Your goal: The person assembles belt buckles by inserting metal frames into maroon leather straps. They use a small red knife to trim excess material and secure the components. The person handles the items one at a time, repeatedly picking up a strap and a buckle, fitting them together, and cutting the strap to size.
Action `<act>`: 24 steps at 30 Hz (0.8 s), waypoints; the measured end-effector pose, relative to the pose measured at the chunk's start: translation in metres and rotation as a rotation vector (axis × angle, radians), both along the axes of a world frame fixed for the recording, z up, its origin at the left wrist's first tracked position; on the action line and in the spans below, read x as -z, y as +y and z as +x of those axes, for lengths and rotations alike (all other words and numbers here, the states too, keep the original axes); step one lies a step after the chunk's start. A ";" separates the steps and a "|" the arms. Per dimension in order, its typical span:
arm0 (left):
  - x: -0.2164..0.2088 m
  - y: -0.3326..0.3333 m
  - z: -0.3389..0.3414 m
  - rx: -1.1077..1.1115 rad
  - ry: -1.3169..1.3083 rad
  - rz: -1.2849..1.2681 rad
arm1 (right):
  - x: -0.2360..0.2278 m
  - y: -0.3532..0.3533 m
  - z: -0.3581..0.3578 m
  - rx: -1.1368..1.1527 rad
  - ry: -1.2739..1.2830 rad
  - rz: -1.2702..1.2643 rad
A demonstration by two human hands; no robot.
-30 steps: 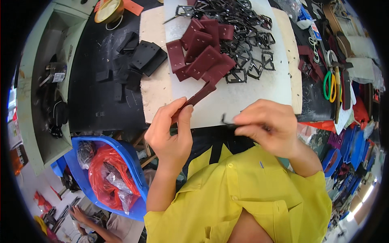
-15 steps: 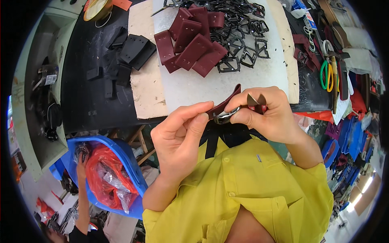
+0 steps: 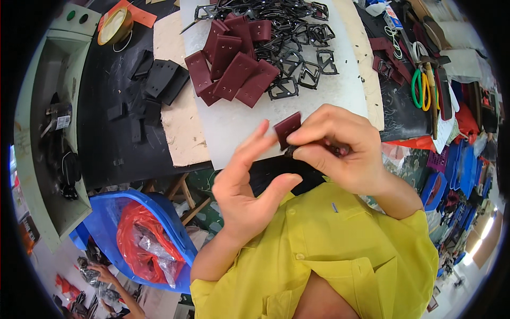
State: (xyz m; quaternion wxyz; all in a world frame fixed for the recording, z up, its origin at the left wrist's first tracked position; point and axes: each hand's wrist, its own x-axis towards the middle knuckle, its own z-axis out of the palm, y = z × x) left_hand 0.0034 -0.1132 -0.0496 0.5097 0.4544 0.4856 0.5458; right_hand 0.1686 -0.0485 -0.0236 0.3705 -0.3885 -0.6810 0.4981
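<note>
Here, the right hand (image 3: 348,150) pinches one maroon strap (image 3: 287,129).

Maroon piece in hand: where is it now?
In the head view, the maroon piece is just right of centre, in the right hand, beside the left hand.

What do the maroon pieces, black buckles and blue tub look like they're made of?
Maroon pieces: probably leather or imitation, satin; they show folds and small holes. Black buckles: likely metal, glossy; their frames catch bright highlights. Blue tub: seemingly plastic, smooth; its thick rim looks moulded.
</note>
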 end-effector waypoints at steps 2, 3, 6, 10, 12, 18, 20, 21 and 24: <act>-0.009 0.009 0.001 -0.058 -0.173 -0.048 | -0.006 0.001 0.004 -0.121 -0.073 0.054; -0.010 0.009 -0.005 -0.029 -0.215 -0.129 | -0.005 -0.002 0.003 -0.082 -0.099 0.090; -0.018 0.015 -0.006 -0.030 -0.265 -0.240 | 0.004 -0.007 0.003 0.017 -0.182 0.213; -0.018 0.011 -0.005 -0.033 -0.321 -0.321 | 0.002 -0.009 0.002 0.034 -0.128 0.107; -0.017 0.009 -0.003 -0.044 -0.329 -0.333 | 0.006 -0.011 0.002 0.030 -0.146 0.168; -0.015 0.003 0.003 -0.093 -0.345 -0.384 | 0.008 -0.018 0.001 0.096 -0.166 0.134; -0.014 0.001 0.004 -0.105 -0.322 -0.385 | 0.011 -0.020 0.000 0.113 -0.149 0.140; -0.013 -0.001 0.005 -0.113 -0.309 -0.373 | 0.011 -0.020 -0.001 0.122 -0.140 0.143; -0.010 -0.007 0.006 -0.135 -0.244 -0.319 | 0.009 -0.020 -0.002 0.112 -0.148 0.156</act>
